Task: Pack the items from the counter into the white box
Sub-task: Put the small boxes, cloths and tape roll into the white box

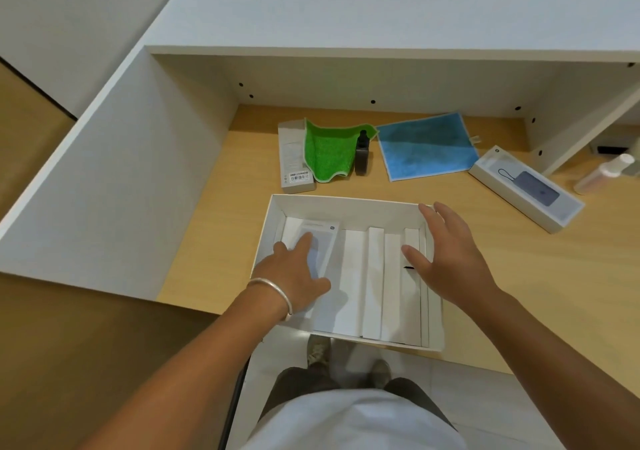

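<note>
White product box [526,188] with the blue picture lies on the counter [519,259], forward and right of our right hand [450,259], its long side slanting away. That hand is nearer, spread and empty; our left hand [294,273] presses flat inside the white box [273,221].

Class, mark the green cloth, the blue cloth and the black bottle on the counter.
green cloth [327,156], head view, middle of its fabric.
blue cloth [427,146], head view, centre of the sheet.
black bottle [362,158], head view, its body.
</note>
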`<action>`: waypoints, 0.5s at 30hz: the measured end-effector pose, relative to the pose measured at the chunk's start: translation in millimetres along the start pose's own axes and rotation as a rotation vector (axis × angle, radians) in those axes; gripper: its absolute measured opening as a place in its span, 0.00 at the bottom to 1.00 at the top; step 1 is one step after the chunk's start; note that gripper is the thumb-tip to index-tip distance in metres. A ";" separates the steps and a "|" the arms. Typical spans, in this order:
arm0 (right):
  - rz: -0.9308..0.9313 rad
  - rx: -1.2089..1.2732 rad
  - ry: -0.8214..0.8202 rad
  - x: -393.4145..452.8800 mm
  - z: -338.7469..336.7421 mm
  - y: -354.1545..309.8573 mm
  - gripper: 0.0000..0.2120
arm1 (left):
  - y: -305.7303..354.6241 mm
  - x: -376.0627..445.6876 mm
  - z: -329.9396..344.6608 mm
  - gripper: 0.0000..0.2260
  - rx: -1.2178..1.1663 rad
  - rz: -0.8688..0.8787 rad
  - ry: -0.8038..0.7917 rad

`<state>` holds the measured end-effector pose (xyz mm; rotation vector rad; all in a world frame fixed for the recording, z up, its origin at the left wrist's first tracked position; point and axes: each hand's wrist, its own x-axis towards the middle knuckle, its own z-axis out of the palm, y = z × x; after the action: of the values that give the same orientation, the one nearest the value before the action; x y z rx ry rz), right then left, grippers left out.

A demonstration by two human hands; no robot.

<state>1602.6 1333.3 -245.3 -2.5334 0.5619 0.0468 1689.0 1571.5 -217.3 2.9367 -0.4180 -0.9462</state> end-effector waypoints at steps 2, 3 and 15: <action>-0.008 -0.003 0.008 0.4 0.4 0.2 0.35 | 0.2 11.0 12.8 0.39 -0.048 -0.018 -0.028; -0.017 -0.006 0.016 0.3 0.8 0.2 0.35 | -0.3 15.4 21.5 0.39 -0.080 -0.022 -0.034; -0.029 -0.112 0.061 11.0 4.4 -6.3 0.35 | -12.9 28.1 22.0 0.36 0.120 0.100 -0.038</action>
<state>1615.5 1336.2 -247.5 -2.6591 0.5612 -0.0099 1701.4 1577.7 -252.6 2.9736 -0.6385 -0.9992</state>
